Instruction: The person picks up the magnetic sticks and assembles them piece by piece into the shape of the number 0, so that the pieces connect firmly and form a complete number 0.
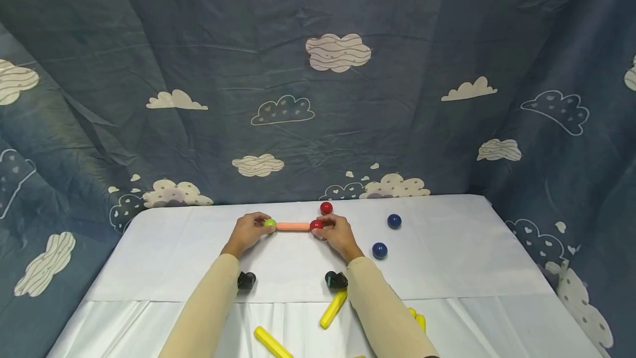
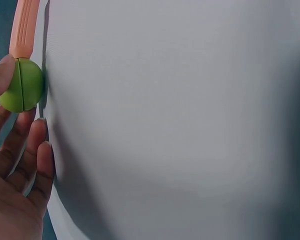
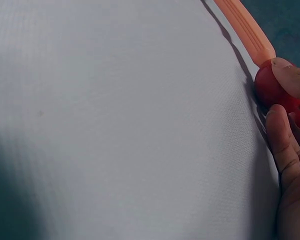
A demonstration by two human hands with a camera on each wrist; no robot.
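Note:
An orange rod lies crosswise between my hands, with a green ball at its left end and a red ball at its right end. My left hand pinches the green ball between thumb and fingers; the left wrist view shows a seam across that green ball where the ribbed rod meets it. With thumb and fingers, my right hand grips the red ball, partly hiding it. The assembly is close over the white cloth.
Another red ball sits just behind the right hand. Two blue balls, one farther back and one nearer, lie to the right. Yellow rods are scattered near the front of the white table. A cloud-patterned curtain hangs behind.

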